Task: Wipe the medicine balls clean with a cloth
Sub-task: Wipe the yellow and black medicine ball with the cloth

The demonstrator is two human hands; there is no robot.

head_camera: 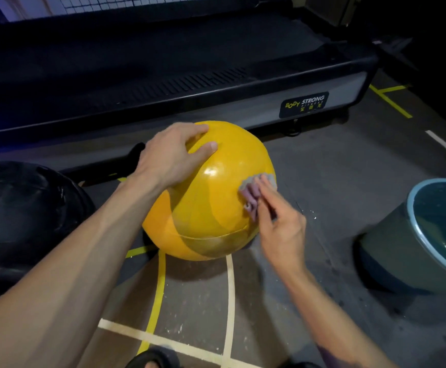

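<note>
A large yellow medicine ball [211,208] sits on the grey floor in the middle of the view, its surface glossy with a wet sheen. My left hand [174,155] lies spread over the ball's upper left side, fingers straight, steadying it. My right hand [277,224] presses a crumpled purple-grey cloth [253,195] against the ball's right side, fingers extended over the cloth.
A black medicine ball [22,208] rests on the floor at the left. A dark treadmill [216,83] labelled BODY STRONG runs across the back. A blue-rimmed bucket [413,216] with water stands at the right. Yellow and white lines mark the floor.
</note>
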